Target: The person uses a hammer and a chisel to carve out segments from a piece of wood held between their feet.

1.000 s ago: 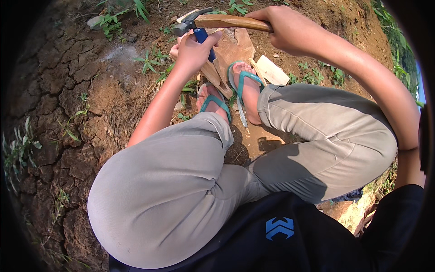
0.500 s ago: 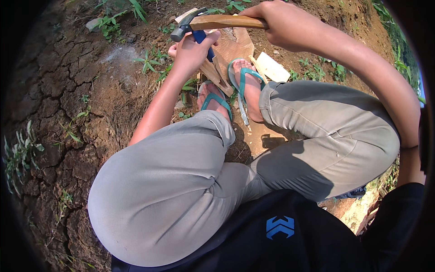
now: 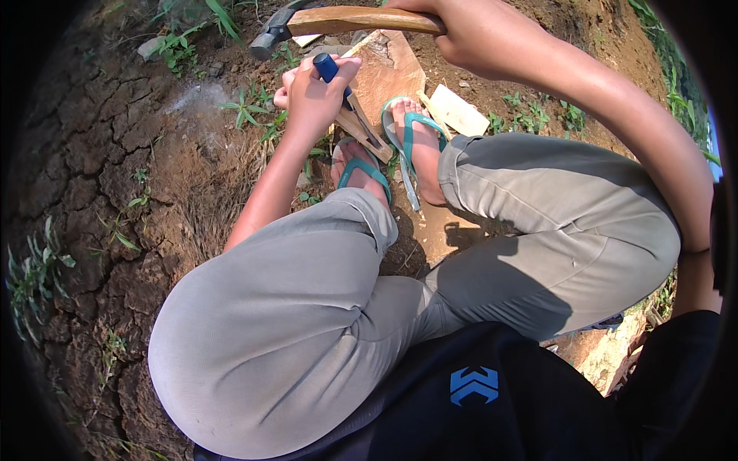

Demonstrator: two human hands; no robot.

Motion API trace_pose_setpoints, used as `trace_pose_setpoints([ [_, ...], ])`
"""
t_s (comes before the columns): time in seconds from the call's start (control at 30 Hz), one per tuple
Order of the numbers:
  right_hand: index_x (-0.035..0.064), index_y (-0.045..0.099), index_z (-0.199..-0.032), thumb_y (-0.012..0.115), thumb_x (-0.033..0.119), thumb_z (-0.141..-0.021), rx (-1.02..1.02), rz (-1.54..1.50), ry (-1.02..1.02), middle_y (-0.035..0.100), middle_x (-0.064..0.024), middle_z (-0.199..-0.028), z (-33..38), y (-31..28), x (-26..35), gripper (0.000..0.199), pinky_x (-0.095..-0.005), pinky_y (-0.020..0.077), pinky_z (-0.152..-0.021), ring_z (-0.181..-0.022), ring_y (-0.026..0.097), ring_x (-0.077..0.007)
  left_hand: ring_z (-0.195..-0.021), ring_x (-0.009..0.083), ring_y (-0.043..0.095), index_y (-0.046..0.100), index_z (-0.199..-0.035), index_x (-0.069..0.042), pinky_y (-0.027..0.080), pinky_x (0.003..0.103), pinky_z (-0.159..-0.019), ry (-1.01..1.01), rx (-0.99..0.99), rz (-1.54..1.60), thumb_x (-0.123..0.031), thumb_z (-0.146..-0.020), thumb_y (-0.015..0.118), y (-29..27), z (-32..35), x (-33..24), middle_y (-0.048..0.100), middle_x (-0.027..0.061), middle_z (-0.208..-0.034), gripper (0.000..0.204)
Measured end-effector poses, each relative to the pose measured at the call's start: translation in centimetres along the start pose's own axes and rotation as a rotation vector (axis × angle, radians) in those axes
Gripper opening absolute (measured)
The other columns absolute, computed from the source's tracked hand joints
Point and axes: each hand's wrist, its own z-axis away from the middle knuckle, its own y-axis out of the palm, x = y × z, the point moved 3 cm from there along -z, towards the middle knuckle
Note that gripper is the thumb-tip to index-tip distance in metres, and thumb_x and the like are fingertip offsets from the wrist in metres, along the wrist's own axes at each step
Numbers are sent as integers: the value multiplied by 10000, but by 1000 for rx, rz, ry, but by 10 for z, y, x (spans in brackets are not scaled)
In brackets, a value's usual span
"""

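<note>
My right hand [image 3: 473,38] is closed around the wooden handle of a claw hammer [image 3: 361,19], its grey metal head out to the left. The hammer head is apart from the chisel, up and to the left of it. Wrapped round a blue-handled chisel [image 3: 325,67] is my left hand [image 3: 314,100], with the handle's butt end sticking out above the fingers. The chisel's blade slants down onto a narrow piece of wood [image 3: 354,127] beside my left foot. Whether the tip is sunk into the wood cannot be made out.
My feet in teal flip-flops [image 3: 361,169] stand close around the work. A broad flat wood block [image 3: 396,73] lies beyond them, and a pale wood offcut [image 3: 459,111] to the right. Cracked soil [image 3: 92,184] with small weeds spreads left; a stone [image 3: 151,48] sits far left.
The hammer has moved up and left, away from the chisel's handle. The chisel's butt end now shows, and my left hand has shifted slightly with its wrist turned.
</note>
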Motion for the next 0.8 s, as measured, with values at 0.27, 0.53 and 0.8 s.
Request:
trace_pose_setpoints([
  [0.27,133,653,-1361,634,73,-843,8,-315,182,707,-71,-844,-15,-11,-48,522,-343,523,-670,-726,636,-161,-766,139,613,617,-666,-26,475,321,-761,-6,-81,253,-262,-1020,634,-3,26,-5,677,64,-776,426],
  [0.53,130,608,-1387,656,138,-888,-60,-147,344,654,-49,-761,-33,14,-139,501,-330,510,-647,-705,622,-159,-829,207,579,511,-641,-34,460,368,-823,403,-70,456,-200,-1007,567,-52,-8,-61,635,107,-802,406],
  [0.8,95,613,-1251,680,232,-892,-159,-195,123,721,-218,-986,-3,109,-177,390,-487,544,-822,-922,697,-415,-599,148,487,441,-719,-100,453,338,-582,137,-143,653,-193,-1019,596,-142,-20,-66,495,43,-722,350],
])
